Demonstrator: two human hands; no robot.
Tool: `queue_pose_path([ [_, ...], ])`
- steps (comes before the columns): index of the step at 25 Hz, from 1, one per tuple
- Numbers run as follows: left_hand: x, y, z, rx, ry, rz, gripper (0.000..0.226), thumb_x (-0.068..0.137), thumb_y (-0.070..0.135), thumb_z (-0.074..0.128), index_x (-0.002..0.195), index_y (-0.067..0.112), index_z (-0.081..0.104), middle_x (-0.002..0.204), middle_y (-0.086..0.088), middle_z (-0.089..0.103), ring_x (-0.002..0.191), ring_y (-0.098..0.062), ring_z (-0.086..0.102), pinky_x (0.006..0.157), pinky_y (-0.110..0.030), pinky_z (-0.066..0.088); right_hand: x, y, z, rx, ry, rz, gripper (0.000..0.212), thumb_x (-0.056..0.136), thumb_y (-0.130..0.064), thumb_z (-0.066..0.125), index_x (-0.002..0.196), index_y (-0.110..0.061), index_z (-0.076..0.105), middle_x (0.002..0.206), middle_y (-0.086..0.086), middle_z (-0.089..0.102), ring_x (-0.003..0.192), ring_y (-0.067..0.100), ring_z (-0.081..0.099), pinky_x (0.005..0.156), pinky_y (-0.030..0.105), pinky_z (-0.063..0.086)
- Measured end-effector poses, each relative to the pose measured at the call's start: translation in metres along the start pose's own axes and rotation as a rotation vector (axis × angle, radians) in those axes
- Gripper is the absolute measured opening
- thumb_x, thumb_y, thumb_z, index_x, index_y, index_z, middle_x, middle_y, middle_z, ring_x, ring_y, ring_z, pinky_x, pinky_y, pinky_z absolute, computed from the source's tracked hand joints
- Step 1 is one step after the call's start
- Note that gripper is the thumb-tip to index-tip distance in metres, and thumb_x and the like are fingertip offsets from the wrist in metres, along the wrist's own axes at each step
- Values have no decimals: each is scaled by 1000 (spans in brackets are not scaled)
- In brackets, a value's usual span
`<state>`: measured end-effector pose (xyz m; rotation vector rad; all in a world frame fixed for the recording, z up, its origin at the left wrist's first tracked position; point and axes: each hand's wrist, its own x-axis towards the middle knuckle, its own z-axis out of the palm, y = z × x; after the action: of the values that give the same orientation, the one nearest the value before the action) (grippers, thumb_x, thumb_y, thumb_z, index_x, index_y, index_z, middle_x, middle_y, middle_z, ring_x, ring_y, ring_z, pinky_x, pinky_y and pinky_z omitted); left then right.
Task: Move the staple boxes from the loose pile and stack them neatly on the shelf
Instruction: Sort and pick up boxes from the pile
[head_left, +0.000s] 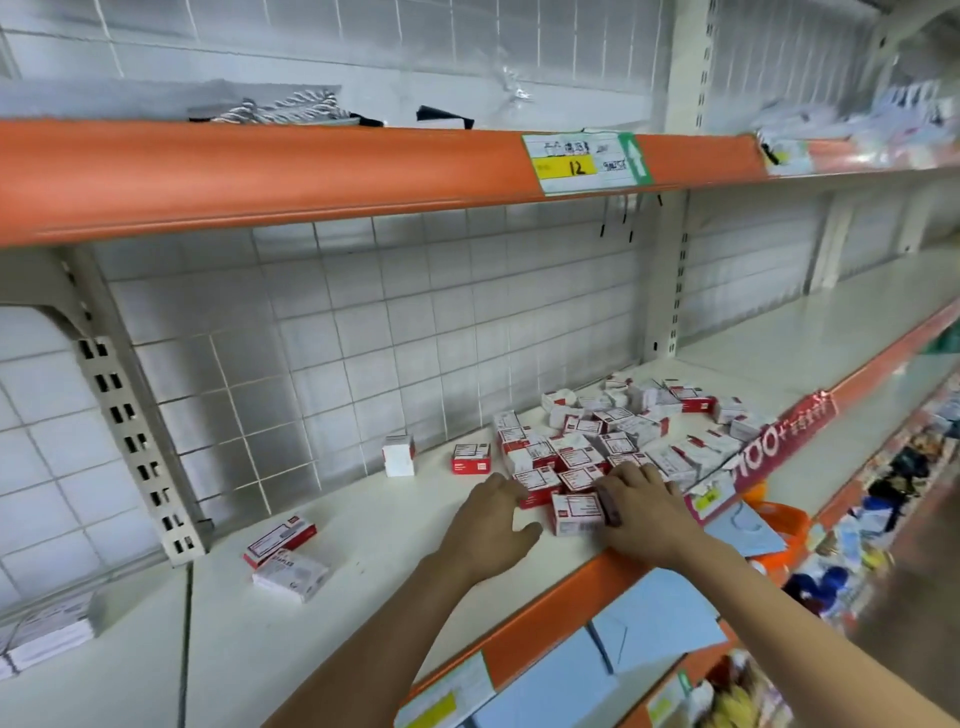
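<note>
Fingers of the right hand curl round a box at the near edge of the pile on the shelf; left hand rests relaxed beside it, thumb spread, holding nothing.

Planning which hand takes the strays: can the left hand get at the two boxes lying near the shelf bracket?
Probably yes. The left hand rests at the pile's edge, and only bare shelf lies between it and the two boxes. Nothing stands in the way.
</note>
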<state>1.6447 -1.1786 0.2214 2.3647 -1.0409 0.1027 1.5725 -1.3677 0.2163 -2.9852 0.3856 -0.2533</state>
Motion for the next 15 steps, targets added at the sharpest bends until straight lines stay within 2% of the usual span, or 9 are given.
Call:
queue_pose_path([
  [3, 23, 16, 17, 30, -76, 84, 50, 83, 36, 65, 128, 21, 52, 126, -3, 51, 118, -19, 45, 99, -28, 39, -1, 8, 2, 150, -20, -65, 54, 82, -27, 55, 133, -18, 42, 134, 3, 38, 123, 23, 27, 100, 31, 32],
  [6, 31, 19, 26, 85, -106, 78, 58, 82, 35, 67, 134, 17, 48, 129, -2, 43, 120, -19, 41, 102, -28, 37, -2, 13, -2, 342, -40, -107, 62, 80, -19, 62, 138, -19, 39, 138, 0, 38, 129, 18, 31, 104, 25, 29],
  [9, 31, 7, 22, 74, -115, 71, 56, 81, 34, 69, 131, 17, 51, 127, 0, 40, 119, -16, 42, 102, -27, 40, -2, 18, -10, 431, -61, -91, 64, 78, -12, 65, 137, -19, 40, 133, -3, 41, 124, 14, 40, 94, 18, 34],
  [12, 26, -9, 12, -15, -137, 14, 53, 77, 31, 73, 126, 25, 54, 128, 3, 37, 119, -12, 41, 100, -22, 41, 1, 21, -17, 445, -74, -105, 62, 77, 0, 57, 135, -17, 43, 133, 0, 42, 123, 14, 40, 97, 22, 35],
  [15, 15, -22, 3, -40, -144, 5, 47, 76, 30, 73, 118, 35, 53, 118, 6, 40, 112, -10, 42, 93, -19, 43, 0, 18, -20, 451, -117, -103, 61, 79, 0, 55, 136, -18, 43, 132, 0, 43, 121, 15, 43, 98, 23, 38],
])
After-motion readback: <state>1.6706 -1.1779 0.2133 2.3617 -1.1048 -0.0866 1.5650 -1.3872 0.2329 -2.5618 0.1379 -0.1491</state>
